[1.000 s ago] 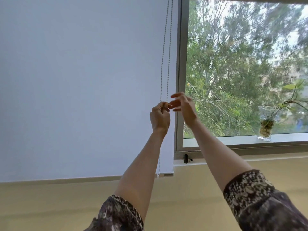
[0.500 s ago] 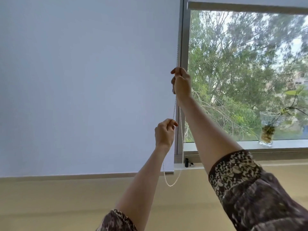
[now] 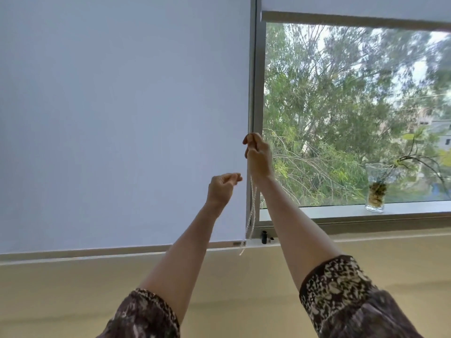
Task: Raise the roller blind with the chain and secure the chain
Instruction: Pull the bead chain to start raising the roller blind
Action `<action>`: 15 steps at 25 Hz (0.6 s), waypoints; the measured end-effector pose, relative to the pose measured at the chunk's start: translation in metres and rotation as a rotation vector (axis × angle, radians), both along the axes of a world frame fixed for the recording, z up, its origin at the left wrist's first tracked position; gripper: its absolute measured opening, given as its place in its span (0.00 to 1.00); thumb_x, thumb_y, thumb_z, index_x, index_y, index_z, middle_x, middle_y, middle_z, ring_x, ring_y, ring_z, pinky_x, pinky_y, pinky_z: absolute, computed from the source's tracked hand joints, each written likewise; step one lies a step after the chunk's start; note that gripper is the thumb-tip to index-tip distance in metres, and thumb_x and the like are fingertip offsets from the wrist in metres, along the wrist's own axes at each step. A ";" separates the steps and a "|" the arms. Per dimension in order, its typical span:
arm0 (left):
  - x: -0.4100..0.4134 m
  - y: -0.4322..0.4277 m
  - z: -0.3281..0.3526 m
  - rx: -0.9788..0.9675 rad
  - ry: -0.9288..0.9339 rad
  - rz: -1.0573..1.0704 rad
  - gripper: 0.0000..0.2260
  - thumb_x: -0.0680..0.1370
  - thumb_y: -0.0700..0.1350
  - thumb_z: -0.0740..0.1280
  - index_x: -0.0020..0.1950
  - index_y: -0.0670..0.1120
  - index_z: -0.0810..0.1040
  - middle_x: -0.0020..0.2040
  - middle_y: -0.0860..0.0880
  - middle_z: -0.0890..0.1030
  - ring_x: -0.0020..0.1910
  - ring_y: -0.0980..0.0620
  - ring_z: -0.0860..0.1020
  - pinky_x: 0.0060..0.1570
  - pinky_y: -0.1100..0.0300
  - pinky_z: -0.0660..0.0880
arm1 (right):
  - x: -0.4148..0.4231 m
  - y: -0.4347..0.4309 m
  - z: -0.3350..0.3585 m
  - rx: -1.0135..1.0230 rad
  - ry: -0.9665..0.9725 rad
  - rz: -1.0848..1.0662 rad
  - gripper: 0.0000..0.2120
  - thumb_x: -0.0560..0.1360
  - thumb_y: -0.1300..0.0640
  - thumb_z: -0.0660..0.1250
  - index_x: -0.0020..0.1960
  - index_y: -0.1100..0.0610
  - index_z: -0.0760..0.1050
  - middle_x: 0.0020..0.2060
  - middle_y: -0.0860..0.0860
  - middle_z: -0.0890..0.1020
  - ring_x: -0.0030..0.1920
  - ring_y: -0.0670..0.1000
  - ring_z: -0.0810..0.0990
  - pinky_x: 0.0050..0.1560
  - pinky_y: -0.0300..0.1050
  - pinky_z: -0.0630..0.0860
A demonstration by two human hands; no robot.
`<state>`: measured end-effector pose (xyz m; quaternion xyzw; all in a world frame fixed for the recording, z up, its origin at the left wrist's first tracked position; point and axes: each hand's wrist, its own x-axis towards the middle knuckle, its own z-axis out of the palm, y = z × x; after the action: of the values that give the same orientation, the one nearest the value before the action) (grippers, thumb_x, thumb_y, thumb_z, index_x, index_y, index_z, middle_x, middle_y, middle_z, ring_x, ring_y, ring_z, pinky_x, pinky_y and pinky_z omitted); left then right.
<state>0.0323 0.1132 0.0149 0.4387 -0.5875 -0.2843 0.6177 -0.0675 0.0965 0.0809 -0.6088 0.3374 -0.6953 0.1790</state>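
Since half-second-earlier frame: right hand point(image 3: 259, 156) lower, fist clamped on bead chain point(image 3: 251, 211); chain hangs vertically below grip. Left hand point(image 3: 222, 189) loosely curled, empty, beside chain.

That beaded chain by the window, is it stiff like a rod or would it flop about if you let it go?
Probably floppy: below the right hand the chain hangs in a loose, slightly curved loop, not a straight line. It looks thin and light, so it would likely swing when released. Its small beads probably give fingers some grip, though they are too fine to see clearly.
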 end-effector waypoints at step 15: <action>-0.045 0.038 0.074 -0.020 0.333 -0.196 0.12 0.82 0.40 0.57 0.56 0.39 0.79 0.39 0.50 0.81 0.34 0.56 0.79 0.43 0.59 0.76 | -0.003 0.052 -0.105 0.164 0.131 -0.028 0.12 0.79 0.63 0.56 0.39 0.55 0.72 0.24 0.45 0.69 0.25 0.48 0.64 0.30 0.48 0.61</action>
<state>-0.0129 0.1516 0.0885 0.3200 -0.5198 -0.4061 0.6801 -0.0701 0.1489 -0.0241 -0.6315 0.4127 -0.6265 0.1960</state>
